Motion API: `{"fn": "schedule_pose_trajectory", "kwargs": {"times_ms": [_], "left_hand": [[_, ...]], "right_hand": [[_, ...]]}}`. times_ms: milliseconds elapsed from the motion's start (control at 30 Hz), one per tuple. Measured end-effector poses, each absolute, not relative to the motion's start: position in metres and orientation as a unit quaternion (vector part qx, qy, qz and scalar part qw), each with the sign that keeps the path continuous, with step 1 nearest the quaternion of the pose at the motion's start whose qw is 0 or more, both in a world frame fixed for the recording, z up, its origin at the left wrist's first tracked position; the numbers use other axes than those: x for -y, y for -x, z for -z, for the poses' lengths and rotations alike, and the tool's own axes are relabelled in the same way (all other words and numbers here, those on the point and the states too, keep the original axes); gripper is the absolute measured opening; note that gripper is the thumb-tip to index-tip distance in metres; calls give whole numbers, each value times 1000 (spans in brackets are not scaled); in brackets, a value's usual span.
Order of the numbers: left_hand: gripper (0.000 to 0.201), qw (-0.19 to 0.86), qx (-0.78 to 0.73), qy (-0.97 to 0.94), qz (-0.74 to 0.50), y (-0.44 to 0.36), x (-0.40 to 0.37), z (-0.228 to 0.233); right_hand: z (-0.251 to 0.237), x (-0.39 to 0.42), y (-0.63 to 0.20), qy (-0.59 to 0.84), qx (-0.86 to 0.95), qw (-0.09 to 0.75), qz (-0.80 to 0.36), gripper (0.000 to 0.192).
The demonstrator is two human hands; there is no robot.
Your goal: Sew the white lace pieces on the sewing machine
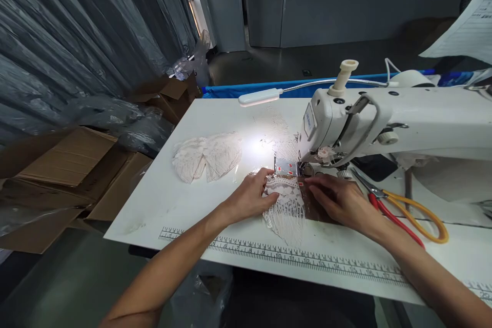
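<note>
Just below the centre of the frame, both hands lie on a piece of white lace (286, 210) spread on the white table (161, 200) in front of a white sewing machine (384, 123). The left hand (251, 196) rests palm down on the lace's left edge, fingers loosely together and stretched toward the machine's needle area, pressing the fabric flat rather than pinching it. The right hand (340, 201) lies palm down on the right side, over a brownish piece (313, 210) that sits beside or under the lace; its fingers are extended and close together, with the fingertips just short of the presser foot. Whether either hand grips any fabric underneath cannot be told. The lace's fringed lower end hangs toward the printed ruler (307, 256) that runs along the table's near edge. A metal plate (286, 166) with small red marks sits just beyond the fingertips, under the machine head. Left of centre, a heap of more white lace pieces (205, 156) lies well apart from the hands. A gooseneck lamp (259, 97) reaches over the table and throws a bright patch onto it. At the right, scissors with red and yellow handles (403, 210) lie on the table near the right wrist. Open cardboard boxes (73, 174) stand at the left of the frame, beside grey plastic sheeting (77, 36).
</note>
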State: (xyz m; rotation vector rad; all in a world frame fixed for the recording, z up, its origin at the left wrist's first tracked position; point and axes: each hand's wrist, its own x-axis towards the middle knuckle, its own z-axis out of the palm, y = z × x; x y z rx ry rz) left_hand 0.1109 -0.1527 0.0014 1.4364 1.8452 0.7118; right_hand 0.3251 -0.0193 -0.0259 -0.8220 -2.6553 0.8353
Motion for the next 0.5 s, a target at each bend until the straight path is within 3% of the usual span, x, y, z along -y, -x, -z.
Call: {"fn": "schedule_pose_trajectory", "kwargs": {"times_ms": [100, 267, 500], "left_hand": [[49, 339, -718, -547, -263, -111, 153, -5], [52, 334, -737, -524, -266, -109, 150, -5], [57, 352, -737, -498, -290, -102, 148, 2]], "right_hand": [[36, 25, -325, 190, 948, 137, -216, 41], [48, 27, -315, 167, 971, 143, -91, 42], [46, 17, -323, 204, 945, 164, -196, 44]]}}
